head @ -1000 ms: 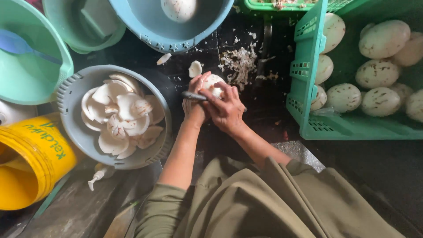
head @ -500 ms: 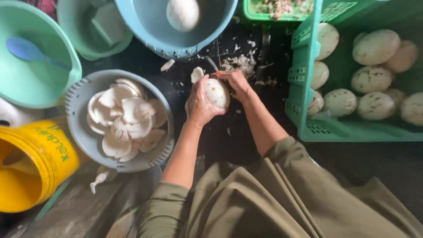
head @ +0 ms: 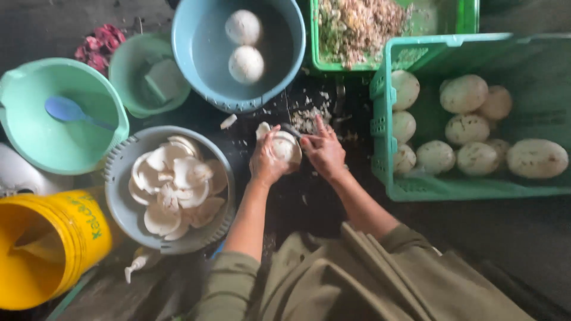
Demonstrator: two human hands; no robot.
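Observation:
My left hand (head: pixel 266 161) grips a white round ball (head: pixel 285 146), held over the dark work surface. My right hand (head: pixel 324 152) sits right beside it on the right, fingers spread, pressing a small dark blade (head: pixel 291 129) against the ball's top. A grey colander (head: pixel 122 205) full of white curved shell-like pieces stands just left of my left forearm. Directly ahead, a blue basin (head: pixel 196 65) of water holds two more white balls (head: pixel 246 64). A green crate (head: pixel 380 128) at the right holds several speckled white balls.
A yellow bucket (head: pixel 41 252) stands at the lower left. A light green bowl (head: pixel 33 142) with a blue spoon (head: pixel 68 110) and a smaller green bowl (head: pixel 134 71) are at the left. A green tray (head: pixel 455 15) of scraps lies at the back. White shavings (head: pixel 306 116) litter the surface.
My right hand has come from behind the ball to its right side, with the blade now at the ball's top. The view has tilted, so the basin and tray show more fully.

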